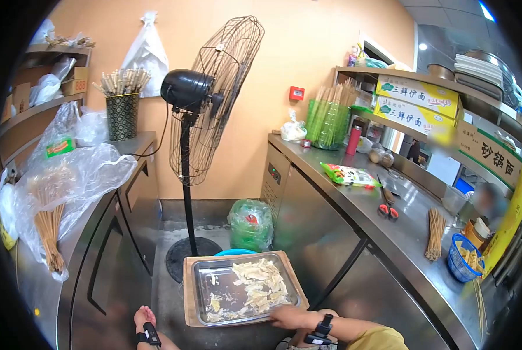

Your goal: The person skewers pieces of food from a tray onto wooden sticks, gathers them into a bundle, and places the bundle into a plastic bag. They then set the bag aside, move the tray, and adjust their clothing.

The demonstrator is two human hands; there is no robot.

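A shallow metal tray [229,285] rests on a brown cardboard piece [189,300] low in front of me. Pale, flat, crinkled food pieces [262,281] lie in it, mostly on the right half, with scraps at the left. My right hand [291,317] is at the tray's near right rim, fingers bent downward; their tips and anything between them are hidden. Left of the tray and apart from it, my left hand [145,316] is turned partly palm up with curled fingers, and no object shows in it. Both wrists wear black straps.
A black standing fan [189,146] rises behind the tray. Metal counters flank me. The right one holds scissors [388,212], a skewer bundle [435,233] and a blue basket [460,262]; the left one holds bagged skewers [51,233]. A green plastic-wrapped bundle [250,224] stands on the floor.
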